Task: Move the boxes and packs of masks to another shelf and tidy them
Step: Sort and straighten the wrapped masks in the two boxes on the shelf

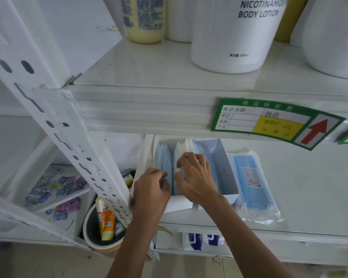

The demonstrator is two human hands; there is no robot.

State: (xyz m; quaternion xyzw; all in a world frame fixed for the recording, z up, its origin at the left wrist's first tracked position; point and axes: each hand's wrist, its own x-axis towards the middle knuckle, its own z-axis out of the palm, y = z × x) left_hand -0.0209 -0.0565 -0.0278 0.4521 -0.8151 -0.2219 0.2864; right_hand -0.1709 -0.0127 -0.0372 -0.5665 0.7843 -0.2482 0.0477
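Standing on the lower shelf, under the lip of the upper shelf, an open white box is recorded, packed on edge with blue masks. The masks are divided by both hands. The left hand is set at the near left of the stack, fingers curled onto the blue bundle; whether it is truly gripped or only pressed cannot be told. The right hand is placed just right of it, fingers bent and dug in among white-edged masks in the middle of the box, apparently pinched.

A sealed flat pack of blue masks is laid just right of the box, touching or nearly touching it.

Step judged in hand: tidying of the box contents, the box and pack already on what is taken to be the target shelf. Next move is judged to call for the loose masks being pressed level, then the pack squared against the box.

Farther out are noted: a green price label on the upper shelf edge, a body lotion tub above, a perforated white upright at left, and a cup of tubes below left.
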